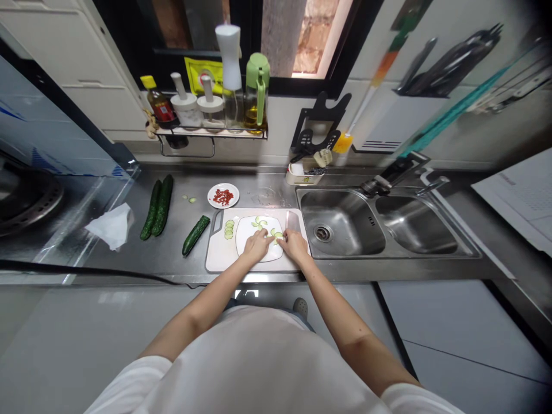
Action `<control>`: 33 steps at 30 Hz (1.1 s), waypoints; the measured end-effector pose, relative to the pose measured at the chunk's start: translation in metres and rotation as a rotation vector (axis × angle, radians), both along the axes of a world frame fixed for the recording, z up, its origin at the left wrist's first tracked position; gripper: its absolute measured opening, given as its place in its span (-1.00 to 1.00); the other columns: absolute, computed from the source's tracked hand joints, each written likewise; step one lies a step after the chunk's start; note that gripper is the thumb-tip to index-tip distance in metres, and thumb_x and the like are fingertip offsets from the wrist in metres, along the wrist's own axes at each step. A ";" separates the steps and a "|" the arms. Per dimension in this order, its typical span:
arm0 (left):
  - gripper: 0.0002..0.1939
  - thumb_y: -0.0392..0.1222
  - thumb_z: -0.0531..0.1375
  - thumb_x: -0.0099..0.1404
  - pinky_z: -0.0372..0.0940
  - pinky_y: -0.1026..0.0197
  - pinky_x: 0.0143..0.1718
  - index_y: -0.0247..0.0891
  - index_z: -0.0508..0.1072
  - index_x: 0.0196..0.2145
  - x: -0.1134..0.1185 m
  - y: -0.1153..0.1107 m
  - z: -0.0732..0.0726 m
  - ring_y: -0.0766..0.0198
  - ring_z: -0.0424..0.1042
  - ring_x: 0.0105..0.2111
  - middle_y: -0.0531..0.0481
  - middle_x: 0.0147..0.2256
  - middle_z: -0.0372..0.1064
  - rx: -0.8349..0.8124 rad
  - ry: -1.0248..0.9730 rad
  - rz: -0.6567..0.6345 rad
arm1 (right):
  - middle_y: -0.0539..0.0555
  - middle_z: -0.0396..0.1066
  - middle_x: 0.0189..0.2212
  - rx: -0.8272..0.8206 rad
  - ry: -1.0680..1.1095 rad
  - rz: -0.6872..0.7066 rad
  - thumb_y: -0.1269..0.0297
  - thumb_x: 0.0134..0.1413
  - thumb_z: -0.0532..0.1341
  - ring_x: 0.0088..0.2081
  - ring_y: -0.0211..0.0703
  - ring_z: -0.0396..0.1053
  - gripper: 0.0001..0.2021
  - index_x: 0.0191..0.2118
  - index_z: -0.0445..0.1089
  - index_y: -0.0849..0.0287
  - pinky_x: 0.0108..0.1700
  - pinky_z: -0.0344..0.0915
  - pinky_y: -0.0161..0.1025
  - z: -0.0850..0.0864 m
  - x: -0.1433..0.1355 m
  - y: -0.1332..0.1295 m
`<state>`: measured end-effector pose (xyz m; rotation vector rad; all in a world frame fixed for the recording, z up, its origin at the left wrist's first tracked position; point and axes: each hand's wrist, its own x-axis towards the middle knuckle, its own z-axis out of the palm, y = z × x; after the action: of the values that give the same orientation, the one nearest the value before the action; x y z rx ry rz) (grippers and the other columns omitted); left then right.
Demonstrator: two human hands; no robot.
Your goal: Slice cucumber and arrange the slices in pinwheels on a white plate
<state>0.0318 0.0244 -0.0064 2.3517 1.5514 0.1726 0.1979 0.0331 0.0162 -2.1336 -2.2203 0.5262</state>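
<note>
A white square plate [244, 241] rests on a cutting board [219, 261], with pale green cucumber slices [259, 222] fanned out near its far edge. Over the plate's right part, my left hand [257, 245] and my right hand [295, 246] meet at more cucumber slices [276, 233]. Both hands have their fingers closed in a pinch there; the fingertips partly cover the slices. What looks like a broad knife blade [293, 221] lies on the board just beyond my right hand, its handle hidden. A short row of cucumber slices [229, 229] lies on the board's left side.
Left of the board lie a cut cucumber [195, 236], two whole cucumbers [157, 207] and a crumpled white tissue [112, 226]. Behind it stands a small plate [211, 195] of chopped red pieces. A double sink [345, 224] adjoins on the right. A seasoning rack [211, 133] hangs above.
</note>
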 end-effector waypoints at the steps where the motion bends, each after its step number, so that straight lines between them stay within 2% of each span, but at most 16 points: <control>1: -0.62 -0.25 -0.04 0.40 0.24 0.17 -0.12 -0.02 0.44 0.04 0.000 0.000 0.000 0.15 0.26 -0.04 -0.11 0.02 0.23 -0.001 -0.003 0.002 | 0.15 0.42 -0.14 0.001 0.002 -0.001 0.08 0.20 0.11 -0.09 -0.06 0.32 -0.70 -0.09 0.36 0.15 -0.18 0.17 -0.26 0.000 0.000 0.000; 6: -0.61 -0.25 -0.03 0.40 0.24 0.17 -0.10 -0.01 0.43 0.06 -0.001 0.000 -0.001 0.15 0.25 -0.05 -0.11 0.01 0.23 -0.006 -0.014 0.006 | 0.16 0.42 -0.12 0.013 -0.005 -0.034 0.08 0.20 0.10 -0.07 -0.04 0.32 -0.71 -0.10 0.37 0.15 -0.16 0.19 -0.25 -0.002 -0.001 0.006; 10: -0.59 -0.26 -0.02 0.39 0.24 0.17 -0.10 0.00 0.41 0.09 -0.001 0.000 -0.001 0.15 0.25 -0.05 -0.11 0.01 0.24 -0.010 -0.006 0.006 | 0.19 0.41 -0.10 0.047 -0.009 -0.072 0.08 0.22 0.09 -0.04 -0.01 0.32 -0.70 -0.08 0.36 0.15 -0.13 0.20 -0.22 -0.002 -0.009 0.023; 17: -0.58 -0.27 -0.03 0.38 0.23 0.18 -0.13 0.01 0.39 0.11 -0.002 0.001 0.001 0.14 0.26 -0.03 -0.10 0.01 0.24 0.001 0.014 -0.006 | 0.26 0.38 -0.06 -0.009 -0.077 -0.089 0.05 0.13 0.22 0.03 0.06 0.29 -0.61 -0.03 0.35 0.20 -0.09 0.22 -0.17 -0.001 -0.022 0.048; 26: -0.59 -0.27 -0.03 0.38 0.22 0.18 -0.16 0.00 0.42 0.08 -0.003 0.004 0.004 0.12 0.29 -0.05 -0.11 0.01 0.24 0.004 0.012 -0.033 | 0.27 0.38 -0.04 -0.028 -0.082 -0.057 0.03 0.12 0.24 0.04 0.06 0.28 -0.59 -0.02 0.34 0.20 -0.07 0.22 -0.16 0.000 -0.022 0.051; 33: -0.61 -0.24 -0.02 0.37 0.21 0.16 -0.15 0.00 0.46 0.04 -0.005 0.009 0.005 0.11 0.31 -0.06 -0.10 -0.01 0.26 -0.016 -0.019 -0.058 | 0.22 0.41 -0.10 -0.001 0.019 -0.091 0.15 0.18 0.15 -0.05 -0.01 0.34 -0.74 -0.11 0.38 0.18 -0.13 0.20 -0.22 -0.001 -0.017 0.049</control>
<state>0.0263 0.0331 -0.0017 2.3727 1.4694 0.1677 0.1807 0.0824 0.0152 -2.2076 -2.1016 0.5418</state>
